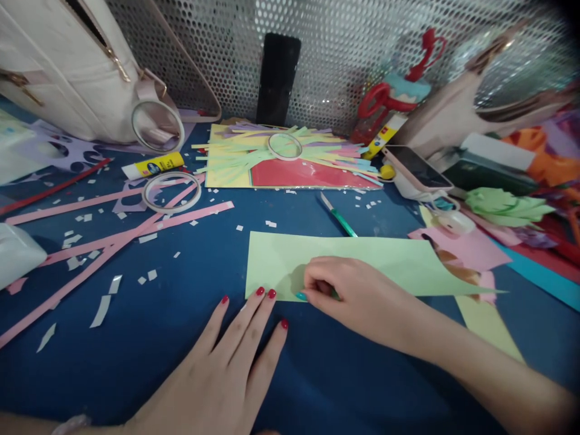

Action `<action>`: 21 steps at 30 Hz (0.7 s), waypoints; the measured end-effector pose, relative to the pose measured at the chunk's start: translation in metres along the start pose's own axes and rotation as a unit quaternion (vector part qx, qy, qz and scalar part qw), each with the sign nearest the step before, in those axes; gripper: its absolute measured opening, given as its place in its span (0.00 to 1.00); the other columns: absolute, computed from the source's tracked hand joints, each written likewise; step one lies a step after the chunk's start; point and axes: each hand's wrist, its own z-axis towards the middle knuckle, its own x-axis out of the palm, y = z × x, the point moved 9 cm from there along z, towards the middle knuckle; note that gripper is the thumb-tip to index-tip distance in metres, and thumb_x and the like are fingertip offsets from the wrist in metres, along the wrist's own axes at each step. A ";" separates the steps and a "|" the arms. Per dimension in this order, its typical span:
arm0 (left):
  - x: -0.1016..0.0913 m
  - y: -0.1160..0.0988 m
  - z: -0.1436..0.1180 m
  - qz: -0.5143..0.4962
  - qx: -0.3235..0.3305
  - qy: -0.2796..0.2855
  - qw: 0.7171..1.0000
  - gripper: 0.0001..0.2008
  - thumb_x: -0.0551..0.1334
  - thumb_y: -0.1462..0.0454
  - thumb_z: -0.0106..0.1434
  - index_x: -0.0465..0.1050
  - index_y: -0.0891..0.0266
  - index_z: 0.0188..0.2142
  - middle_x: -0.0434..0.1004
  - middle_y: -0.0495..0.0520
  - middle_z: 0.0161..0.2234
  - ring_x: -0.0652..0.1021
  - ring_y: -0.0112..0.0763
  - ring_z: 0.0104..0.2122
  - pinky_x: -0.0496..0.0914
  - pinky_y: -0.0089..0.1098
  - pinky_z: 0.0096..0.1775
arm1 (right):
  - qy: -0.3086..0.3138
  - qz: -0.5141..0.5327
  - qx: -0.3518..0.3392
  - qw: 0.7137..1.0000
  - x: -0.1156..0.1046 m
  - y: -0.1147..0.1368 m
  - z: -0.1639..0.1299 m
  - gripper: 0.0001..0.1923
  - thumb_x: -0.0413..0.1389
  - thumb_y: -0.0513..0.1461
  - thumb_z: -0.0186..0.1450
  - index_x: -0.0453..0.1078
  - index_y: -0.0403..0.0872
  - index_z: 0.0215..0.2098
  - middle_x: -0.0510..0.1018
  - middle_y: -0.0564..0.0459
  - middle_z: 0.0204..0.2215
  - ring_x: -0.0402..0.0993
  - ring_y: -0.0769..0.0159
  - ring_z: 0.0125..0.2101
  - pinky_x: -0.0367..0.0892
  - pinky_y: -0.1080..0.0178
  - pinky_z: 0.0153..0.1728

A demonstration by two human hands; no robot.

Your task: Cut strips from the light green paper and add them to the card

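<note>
A pale green paper sheet (385, 257) lies before me, its right end narrowing to a thin point. My left hand (235, 356) is flat with fingers spread, the middle fingertips touching the sheet's lower left edge. My right hand (357, 296) rests on the sheet with its fingers curled into a pinch at the lower edge. A teal tip shows at its thumb and a bit of green inside the curl; what it holds, if anything, I cannot make out. Just beyond the sheet lies a green-handled craft knife (338, 215), partly covered by the paper.
Pink paper strips (131, 232), white scraps, a tape roll (171, 193) and a glue stick (153, 165) lie left. Fringed paper strips (235, 151) lie under another tape roll (284, 147) at the back. A phone (277, 78) leans on the mesh; a bag (67, 66) stands left.
</note>
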 end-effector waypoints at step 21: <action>-0.010 0.005 -0.001 0.011 -0.038 -0.019 0.999 0.37 0.58 0.36 0.53 0.76 0.59 0.51 0.73 0.65 0.52 0.69 0.51 0.54 0.48 0.43 0.58 | 0.011 -0.026 0.011 1.000 -0.003 0.004 -0.001 0.10 0.50 0.35 0.64 0.59 0.47 0.24 0.71 0.57 0.25 0.61 0.71 0.25 0.51 0.65 0.26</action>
